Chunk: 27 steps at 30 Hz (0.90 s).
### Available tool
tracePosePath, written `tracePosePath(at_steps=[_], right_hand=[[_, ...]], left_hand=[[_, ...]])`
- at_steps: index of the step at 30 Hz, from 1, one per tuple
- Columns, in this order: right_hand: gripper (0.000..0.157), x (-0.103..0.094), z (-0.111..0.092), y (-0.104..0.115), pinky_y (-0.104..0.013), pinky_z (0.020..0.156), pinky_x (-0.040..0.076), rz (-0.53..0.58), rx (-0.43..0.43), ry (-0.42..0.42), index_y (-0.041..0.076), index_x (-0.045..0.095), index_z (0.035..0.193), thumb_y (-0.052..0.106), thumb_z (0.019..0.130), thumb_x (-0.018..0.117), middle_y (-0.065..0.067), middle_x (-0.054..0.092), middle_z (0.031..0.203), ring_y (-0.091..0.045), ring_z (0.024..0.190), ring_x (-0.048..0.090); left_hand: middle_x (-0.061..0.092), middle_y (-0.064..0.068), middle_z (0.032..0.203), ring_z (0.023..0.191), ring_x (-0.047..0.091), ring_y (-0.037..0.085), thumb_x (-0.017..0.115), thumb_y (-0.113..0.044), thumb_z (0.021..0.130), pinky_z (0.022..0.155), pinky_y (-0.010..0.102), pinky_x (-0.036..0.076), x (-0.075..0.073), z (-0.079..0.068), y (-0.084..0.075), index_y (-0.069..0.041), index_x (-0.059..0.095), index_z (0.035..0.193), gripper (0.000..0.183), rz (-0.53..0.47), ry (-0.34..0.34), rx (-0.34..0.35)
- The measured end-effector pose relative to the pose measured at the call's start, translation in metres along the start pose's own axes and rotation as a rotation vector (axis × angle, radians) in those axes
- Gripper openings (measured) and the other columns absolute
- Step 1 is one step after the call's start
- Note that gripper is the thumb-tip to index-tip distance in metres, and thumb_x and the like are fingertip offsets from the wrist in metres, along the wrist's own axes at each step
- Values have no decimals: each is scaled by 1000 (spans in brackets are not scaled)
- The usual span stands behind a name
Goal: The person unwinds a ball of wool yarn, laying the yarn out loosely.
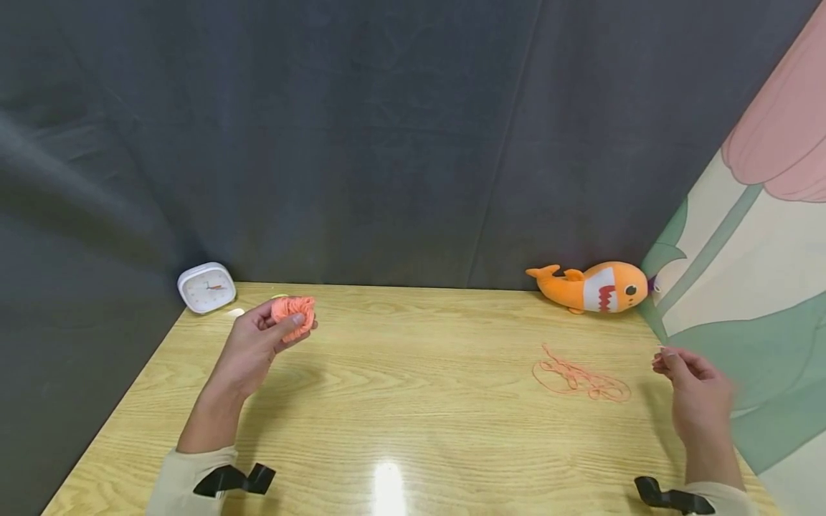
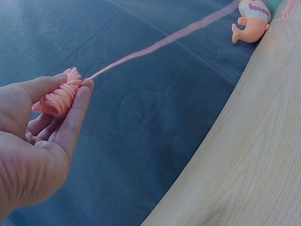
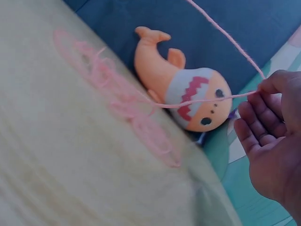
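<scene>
My left hand [image 1: 252,349] grips a small wound ball of coral yarn [image 1: 293,315] between thumb and fingers, raised over the left part of the table. From that ball a strand of yarn [image 2: 155,46] runs taut toward the right in the left wrist view. Over at the right edge, my right hand [image 1: 700,394] pinches the strand between thumb and index finger. In the right wrist view the strand bends at those fingertips and leads down to a loose tangle of yarn [image 3: 117,96] on the table.
An orange plush shark [image 1: 596,288] lies at the back right, against the dark curtain [image 1: 387,143]. At the back left stands a white clock [image 1: 207,287]. The wooden table [image 1: 419,373] meets a flower-patterned panel [image 1: 768,287] on the right.
</scene>
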State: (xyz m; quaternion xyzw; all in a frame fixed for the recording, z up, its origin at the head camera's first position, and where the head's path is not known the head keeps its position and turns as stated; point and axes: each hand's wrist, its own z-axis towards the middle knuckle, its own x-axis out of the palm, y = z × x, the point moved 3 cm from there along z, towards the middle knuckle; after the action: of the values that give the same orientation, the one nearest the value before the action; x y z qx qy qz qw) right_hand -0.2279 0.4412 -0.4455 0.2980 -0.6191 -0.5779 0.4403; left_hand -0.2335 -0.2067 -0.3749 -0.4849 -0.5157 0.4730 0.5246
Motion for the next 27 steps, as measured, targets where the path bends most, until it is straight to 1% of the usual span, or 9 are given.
tracePosePath(at_steps=[3,6,8,11,15,17,21,25,27], right_hand=[[10,2,-2,-10,-10,73,55,-105,-10,76,12,77,97,13,100,68,11,76,83,-2,76,71],[11,6,-2,-20,-11,74,56,-158,-21,144,9,77,101,13,101,67,13,76,86,-1,78,71],[13,9,-2,-25,-10,74,56,-216,-23,178,7,76,104,15,101,67,15,76,88,0,80,70],[19,14,-2,-31,-10,73,55,-375,-21,208,6,75,108,22,103,65,21,74,90,4,83,69],[31,25,-7,-36,-10,70,52,-616,-29,205,3,72,117,30,103,64,31,69,91,10,85,64],[36,33,-10,-35,-12,69,51,-672,-45,201,0,70,121,31,104,64,33,67,92,10,86,62],[37,52,-16,-25,-11,71,53,-647,-100,189,-4,67,123,27,104,64,33,68,94,7,88,63],[30,77,-20,-12,-8,74,53,-519,-122,214,-1,70,121,22,102,66,28,72,97,6,90,65],[27,92,-23,-5,-8,76,54,-447,-127,242,1,71,120,20,102,67,24,73,98,6,91,66]], left_hand=[[72,-10,108,99,75,6,70,-12,99,90,23,60,1,0,0,5,52,137,45,5,8,-17],[73,-10,108,99,75,6,70,-12,99,90,23,60,3,0,1,7,50,139,48,8,15,-22],[73,-10,108,99,75,7,69,-11,100,90,24,60,4,0,2,9,49,139,48,9,19,-16],[72,-10,109,99,75,7,68,-10,100,90,24,60,5,1,3,9,49,138,47,13,27,-11],[71,-9,110,100,75,6,69,-11,100,90,25,61,7,2,4,9,49,139,48,34,37,-11],[71,-9,109,100,75,6,69,-12,99,90,24,61,7,2,4,9,49,139,49,43,33,-14],[71,-10,109,100,75,5,69,-12,100,90,24,60,5,2,4,9,49,140,50,45,27,-13],[71,-9,109,101,74,6,68,-11,100,90,24,61,6,3,3,10,49,139,49,31,46,7],[71,-8,109,101,74,6,69,-10,100,90,25,61,8,4,2,10,49,139,48,27,57,16]])
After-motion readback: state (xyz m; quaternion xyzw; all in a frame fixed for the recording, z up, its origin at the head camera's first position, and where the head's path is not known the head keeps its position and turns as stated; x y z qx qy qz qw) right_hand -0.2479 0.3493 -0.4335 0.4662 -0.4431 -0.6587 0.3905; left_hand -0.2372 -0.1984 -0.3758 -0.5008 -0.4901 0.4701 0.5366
